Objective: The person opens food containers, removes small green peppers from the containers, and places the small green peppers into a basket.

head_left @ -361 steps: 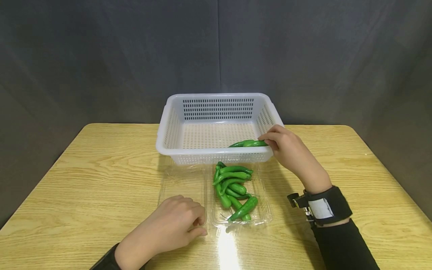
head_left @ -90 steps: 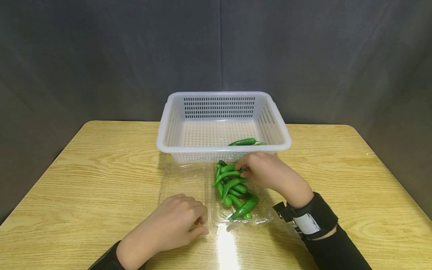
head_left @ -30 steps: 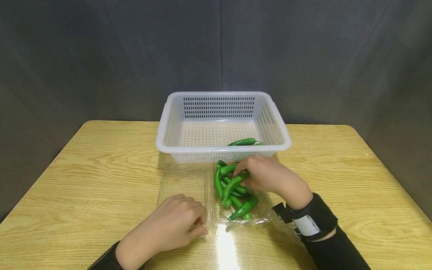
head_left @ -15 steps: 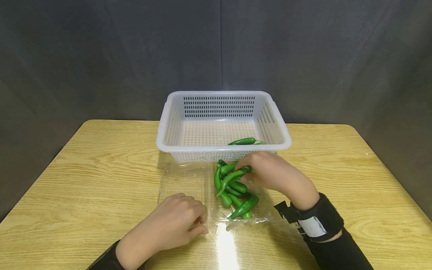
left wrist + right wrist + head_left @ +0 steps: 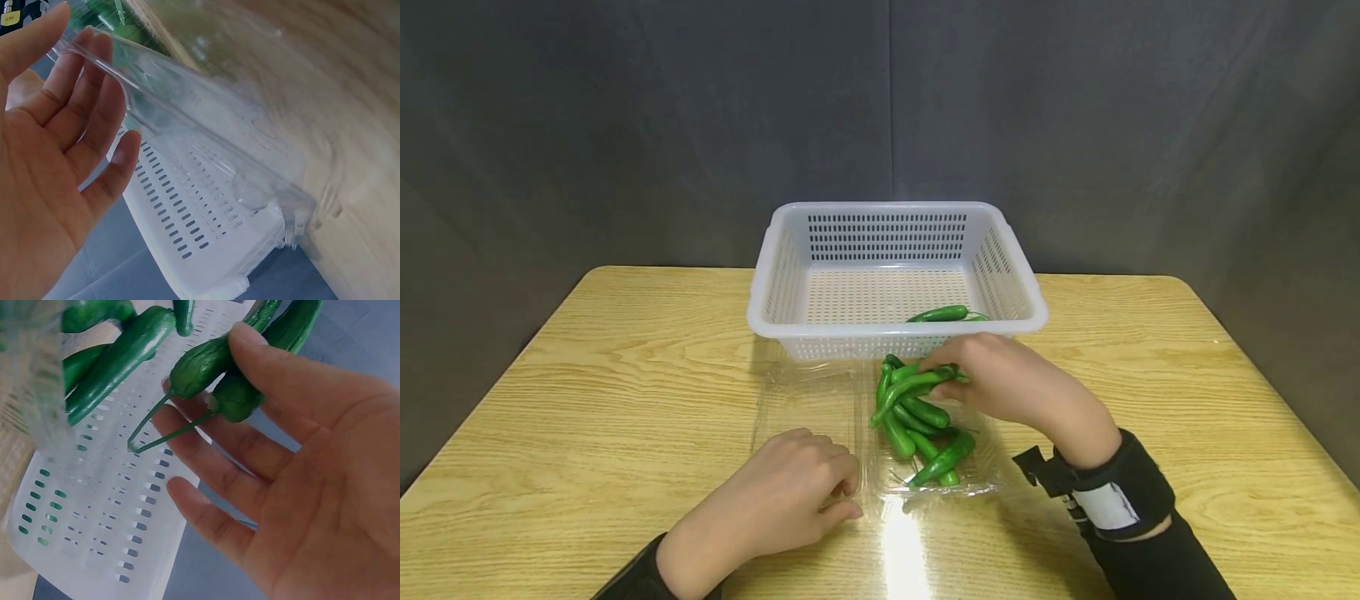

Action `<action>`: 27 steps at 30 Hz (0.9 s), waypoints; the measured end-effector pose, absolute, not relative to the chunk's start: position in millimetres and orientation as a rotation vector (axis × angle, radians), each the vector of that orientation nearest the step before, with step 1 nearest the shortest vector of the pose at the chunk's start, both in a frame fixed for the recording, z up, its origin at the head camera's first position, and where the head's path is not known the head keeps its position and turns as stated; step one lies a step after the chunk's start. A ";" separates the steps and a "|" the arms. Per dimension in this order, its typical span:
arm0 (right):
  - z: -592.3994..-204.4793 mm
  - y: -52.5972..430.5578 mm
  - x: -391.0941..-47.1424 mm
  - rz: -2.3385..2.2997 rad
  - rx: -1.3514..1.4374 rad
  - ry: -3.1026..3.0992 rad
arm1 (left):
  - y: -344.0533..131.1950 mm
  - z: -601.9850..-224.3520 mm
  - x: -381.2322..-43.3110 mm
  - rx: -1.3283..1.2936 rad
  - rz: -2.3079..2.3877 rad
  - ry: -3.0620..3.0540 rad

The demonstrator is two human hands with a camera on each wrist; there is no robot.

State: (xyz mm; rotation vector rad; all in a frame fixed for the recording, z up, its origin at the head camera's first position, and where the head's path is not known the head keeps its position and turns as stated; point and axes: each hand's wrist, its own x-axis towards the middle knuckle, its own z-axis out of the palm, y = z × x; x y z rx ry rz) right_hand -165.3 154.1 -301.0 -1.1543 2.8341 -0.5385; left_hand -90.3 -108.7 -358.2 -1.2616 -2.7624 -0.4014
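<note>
2 green peppers [image 5: 203, 365], pinched by right fingers [image 5: 212, 465], slant diagonally, tips pointing left.

A staged recording booth, perhaps in a lab or studio — plain dark-grey sheeting [image 5: 700, 125], seamed near the middle, stands behind the wood-grain counter [image 5: 587, 392] and along both sides. Black gear [image 5: 1127, 492] strapped to the right wrist suits that; the white basket [image 5: 895, 329] and green peppers [image 5: 951, 457] — kitchen goods — sit inside this enclosure.
</note>
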 end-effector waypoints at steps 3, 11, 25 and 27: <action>-299.6 153.7 -164.9 -0.561 -1.157 2.839 | -108.8 -357.9 -90.4 -1.253 -0.398 -2.761; -294.3 153.2 -162.8 -0.586 -1.197 2.903 | -108.9 -357.5 -90.5 -1.246 -0.396 -2.763; -290.6 153.0 -165.7 -0.677 -1.422 3.061 | -108.6 -357.5 -90.6 -1.251 -0.402 -2.762; -290.9 153.2 -166.3 -0.684 -1.445 3.074 | -108.5 -357.6 -90.6 -1.252 -0.402 -2.764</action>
